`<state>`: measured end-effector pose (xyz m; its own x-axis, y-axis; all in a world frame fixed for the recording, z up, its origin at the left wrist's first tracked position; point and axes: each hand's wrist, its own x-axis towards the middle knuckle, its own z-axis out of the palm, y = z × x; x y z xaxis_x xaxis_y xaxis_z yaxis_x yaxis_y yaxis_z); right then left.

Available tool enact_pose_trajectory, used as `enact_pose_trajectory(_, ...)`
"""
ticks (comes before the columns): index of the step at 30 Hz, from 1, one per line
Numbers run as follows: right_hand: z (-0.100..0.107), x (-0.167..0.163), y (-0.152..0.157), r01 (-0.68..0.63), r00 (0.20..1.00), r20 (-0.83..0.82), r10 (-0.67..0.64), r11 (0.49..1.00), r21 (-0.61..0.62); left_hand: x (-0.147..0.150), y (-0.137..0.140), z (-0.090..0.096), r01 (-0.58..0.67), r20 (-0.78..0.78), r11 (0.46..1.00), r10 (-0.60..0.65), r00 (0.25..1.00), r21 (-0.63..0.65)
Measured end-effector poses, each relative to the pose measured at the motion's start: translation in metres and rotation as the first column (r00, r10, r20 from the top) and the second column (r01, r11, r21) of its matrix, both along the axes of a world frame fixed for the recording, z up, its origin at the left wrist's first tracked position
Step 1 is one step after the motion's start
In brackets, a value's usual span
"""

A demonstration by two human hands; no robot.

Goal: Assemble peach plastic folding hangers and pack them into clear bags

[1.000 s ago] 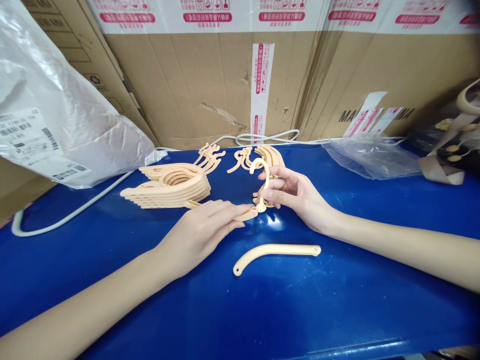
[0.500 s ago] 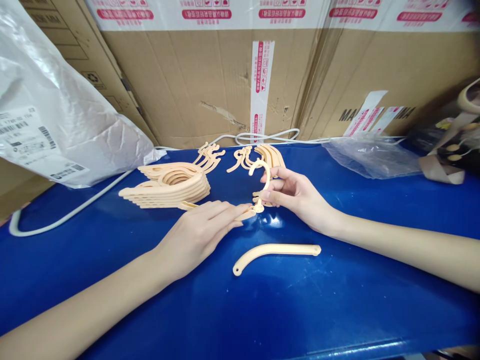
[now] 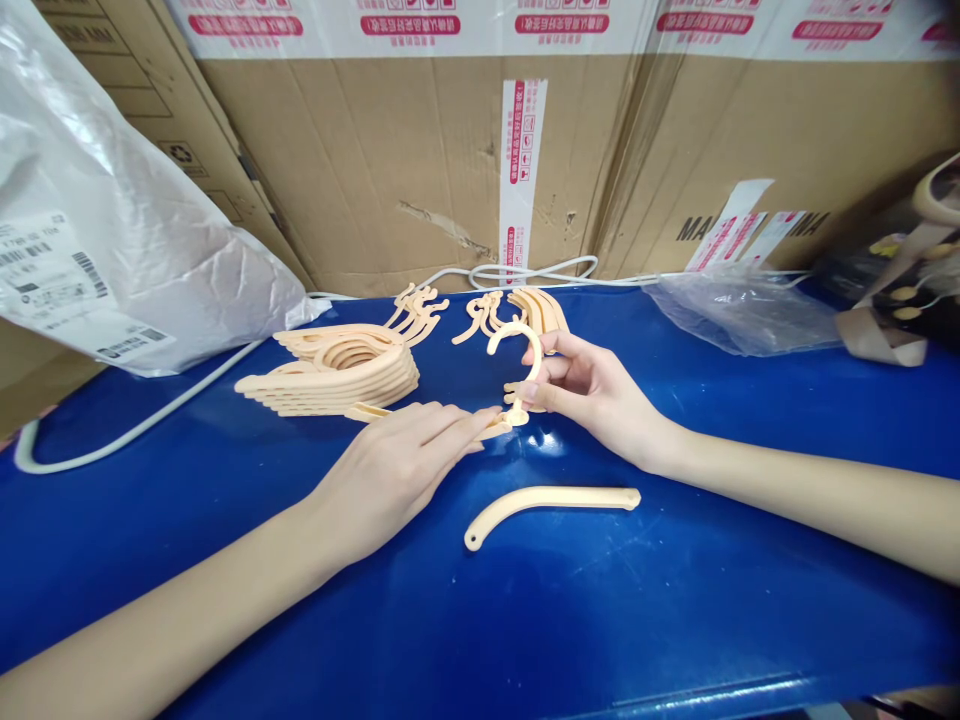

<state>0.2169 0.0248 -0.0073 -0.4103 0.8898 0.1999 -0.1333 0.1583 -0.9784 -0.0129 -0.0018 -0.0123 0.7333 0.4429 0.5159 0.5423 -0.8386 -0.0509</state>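
Between thumb and fingers, my right hand (image 3: 581,385) pinches a cream plastic hanger hook (image 3: 536,352), its curve pointing up and left. The foot of the hook meets the end of a cream hanger arm (image 3: 366,411). My left hand (image 3: 420,445) is closed over that arm and hides most of its length. Whether the two pieces are locked together I cannot tell. Nearer to me, a loose curved hanger arm (image 3: 551,503) lies on the blue table, with a small hole at its left end.
Behind my left hand is a stack of cream hanger parts (image 3: 337,372). Loose hooks (image 3: 416,312) and more curved arms (image 3: 544,308) lie farther back. Cardboard boxes (image 3: 360,160) and a white cable wall off the rear. A plastic bag (image 3: 742,310) lies right, a silver parcel (image 3: 120,200) left.
The top of the hook has tilted slightly to the left in my right hand. Both hands keep nearly the same place, and the loose arm has stayed put.
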Motion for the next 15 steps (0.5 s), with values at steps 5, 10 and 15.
enact_pose_trajectory(5,-0.0014,0.0010,-0.0005,0.022,0.999,0.030,-0.024,0.999,0.044,0.0004,-0.0014,-0.0002,-0.011,-0.025,1.000,0.012,1.000,0.020)
enact_pose_trajectory(10,-0.0013,0.0007,-0.0008,0.012,0.999,0.042,-0.015,0.998,0.054,0.0011,-0.0014,0.0002,-0.010,-0.044,0.999,0.012,0.999,0.037)
enact_pose_trajectory(15,-0.0017,0.0006,-0.0001,0.006,0.999,0.043,-0.008,0.999,0.041,0.0037,-0.0011,0.0015,-0.019,-0.061,0.999,0.021,0.998,0.043)
